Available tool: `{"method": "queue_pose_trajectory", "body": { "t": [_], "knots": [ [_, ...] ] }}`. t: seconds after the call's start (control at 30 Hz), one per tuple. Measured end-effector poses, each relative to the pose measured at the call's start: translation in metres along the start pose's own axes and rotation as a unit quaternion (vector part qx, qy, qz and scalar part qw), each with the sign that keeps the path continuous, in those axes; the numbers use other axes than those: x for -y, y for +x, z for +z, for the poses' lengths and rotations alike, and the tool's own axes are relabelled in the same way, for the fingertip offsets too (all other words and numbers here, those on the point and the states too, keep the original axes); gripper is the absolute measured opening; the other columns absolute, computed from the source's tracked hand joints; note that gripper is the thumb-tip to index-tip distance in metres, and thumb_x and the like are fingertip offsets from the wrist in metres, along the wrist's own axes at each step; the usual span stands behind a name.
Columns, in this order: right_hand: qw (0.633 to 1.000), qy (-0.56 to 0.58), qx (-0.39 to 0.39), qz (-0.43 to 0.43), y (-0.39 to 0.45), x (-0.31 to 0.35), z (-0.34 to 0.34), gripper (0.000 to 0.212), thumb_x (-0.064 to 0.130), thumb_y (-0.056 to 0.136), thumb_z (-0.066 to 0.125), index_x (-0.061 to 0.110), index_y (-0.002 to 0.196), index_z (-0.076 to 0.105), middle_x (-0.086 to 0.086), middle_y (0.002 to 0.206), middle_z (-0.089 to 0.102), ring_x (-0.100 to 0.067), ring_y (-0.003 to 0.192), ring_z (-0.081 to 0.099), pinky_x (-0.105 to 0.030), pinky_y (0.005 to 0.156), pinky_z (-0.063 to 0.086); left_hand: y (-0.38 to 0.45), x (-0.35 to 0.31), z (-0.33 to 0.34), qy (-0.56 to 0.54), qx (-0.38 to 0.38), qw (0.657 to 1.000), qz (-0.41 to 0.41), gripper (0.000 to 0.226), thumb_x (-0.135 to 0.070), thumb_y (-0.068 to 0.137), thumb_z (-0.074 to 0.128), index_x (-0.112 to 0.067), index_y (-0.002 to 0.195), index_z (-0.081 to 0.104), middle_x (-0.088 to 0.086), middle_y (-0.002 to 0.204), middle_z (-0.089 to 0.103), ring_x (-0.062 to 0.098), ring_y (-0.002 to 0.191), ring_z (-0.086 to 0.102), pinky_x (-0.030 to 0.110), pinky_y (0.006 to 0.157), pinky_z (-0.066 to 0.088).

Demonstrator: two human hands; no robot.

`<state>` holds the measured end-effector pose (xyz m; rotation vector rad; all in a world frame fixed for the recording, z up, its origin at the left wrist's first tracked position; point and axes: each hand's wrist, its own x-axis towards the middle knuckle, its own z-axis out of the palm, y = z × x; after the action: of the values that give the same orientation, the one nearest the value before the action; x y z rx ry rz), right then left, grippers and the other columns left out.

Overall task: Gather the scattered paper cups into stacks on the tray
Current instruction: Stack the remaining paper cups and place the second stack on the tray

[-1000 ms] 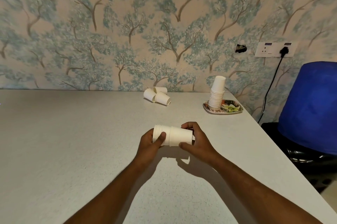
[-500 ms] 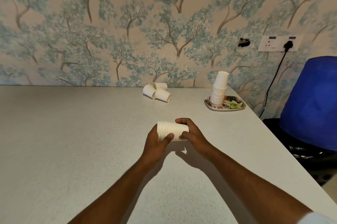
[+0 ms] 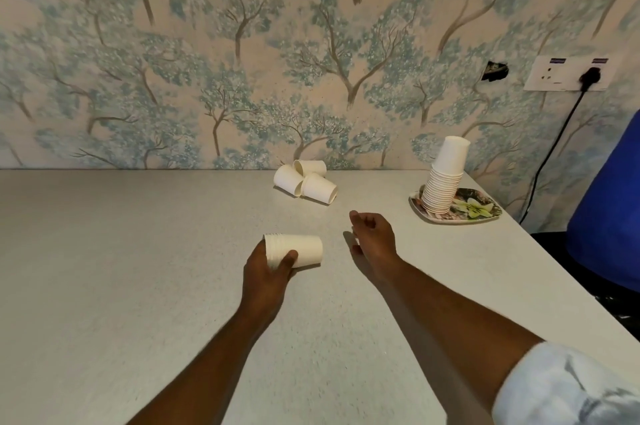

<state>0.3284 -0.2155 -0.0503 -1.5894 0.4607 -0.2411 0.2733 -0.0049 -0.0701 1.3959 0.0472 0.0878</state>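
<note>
The left hand held nested cups sideways, well short of the tray; the right hand hung loose, holding nothing.

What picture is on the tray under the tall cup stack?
The tray has a flower pattern, a pale lily with green leaves, seen in the head view.

loose cups: 3 | cup stacks: 2 | tray: 1 | hands: 2
</note>
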Motion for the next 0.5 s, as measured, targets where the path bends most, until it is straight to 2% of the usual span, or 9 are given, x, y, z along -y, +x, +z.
{"method": "queue_pose_trajectory", "body": {
  "t": [0.07, 0.13, 0.2, 0.33, 0.4, 0.5],
  "knots": [
    [0.990, -0.119, -0.036, -0.071, 0.019, 0.003, 0.013, 0.040, 0.047, 0.090, 0.073, 0.022, 0.118, 0.062, 0.000, 0.120, 0.062, -0.017, 0.103, 0.064, -0.036, 0.090, 0.055, 0.000, 0.003, 0.002, 0.020, 0.006, 1.000, 0.005, 0.060, -0.011, 0.084, 0.074, -0.007, 0.138, 0.049, 0.016, 0.132, 0.057, 0.035, 0.123, 0.059, 0.057, 0.096, 0.056],
    [0.973, -0.185, -0.053, -0.131, 0.041, 0.004, 0.032, 0.050, 0.048, 0.086, 0.077, 0.023, 0.125, 0.059, -0.002, 0.130, 0.056, -0.019, 0.114, 0.061, -0.029, 0.093, 0.047, 0.004, 0.008, 0.000, 0.033, 0.010, 0.999, 0.011, 0.062, -0.016, 0.083, 0.076, -0.009, 0.139, 0.050, 0.013, 0.131, 0.059, 0.032, 0.121, 0.061, 0.055, 0.094, 0.058],
    [0.962, -0.223, -0.038, -0.156, 0.058, 0.007, 0.047, 0.065, 0.048, 0.083, 0.079, 0.021, 0.136, 0.054, -0.003, 0.139, 0.052, -0.022, 0.124, 0.057, -0.024, 0.096, 0.038, 0.005, 0.010, -0.003, 0.041, 0.012, 0.999, 0.011, 0.066, -0.025, 0.079, 0.076, -0.010, 0.139, 0.051, 0.012, 0.130, 0.061, 0.031, 0.119, 0.062, 0.054, 0.092, 0.059],
    [0.941, -0.282, 0.011, -0.185, 0.084, 0.010, 0.071, 0.090, 0.050, 0.080, 0.081, 0.018, 0.152, 0.039, -0.005, 0.150, 0.046, -0.028, 0.140, 0.042, -0.035, 0.111, 0.034, 0.009, 0.013, -0.008, 0.037, 0.013, 0.999, 0.009, 0.064, -0.032, 0.075, 0.077, -0.015, 0.133, 0.056, 0.008, 0.126, 0.065, 0.030, 0.116, 0.065, 0.052, 0.090, 0.060],
    [0.932, -0.307, 0.030, -0.190, 0.092, 0.012, 0.079, 0.089, 0.049, 0.082, 0.080, 0.020, 0.154, 0.037, -0.006, 0.150, 0.049, -0.030, 0.138, 0.045, -0.041, 0.112, 0.037, 0.011, 0.015, -0.008, 0.040, 0.011, 0.999, 0.008, 0.064, -0.033, 0.074, 0.078, -0.015, 0.132, 0.058, 0.008, 0.125, 0.066, 0.030, 0.116, 0.065, 0.052, 0.090, 0.060],
    [0.935, -0.305, 0.025, -0.181, 0.094, 0.010, 0.082, 0.073, 0.045, 0.087, 0.075, 0.022, 0.149, 0.044, -0.005, 0.143, 0.058, -0.031, 0.131, 0.053, -0.044, 0.107, 0.044, 0.012, 0.015, -0.007, 0.049, 0.005, 0.999, 0.011, 0.064, -0.032, 0.075, 0.079, -0.014, 0.132, 0.058, 0.007, 0.125, 0.066, 0.029, 0.116, 0.066, 0.051, 0.088, 0.061]
  ]
}}
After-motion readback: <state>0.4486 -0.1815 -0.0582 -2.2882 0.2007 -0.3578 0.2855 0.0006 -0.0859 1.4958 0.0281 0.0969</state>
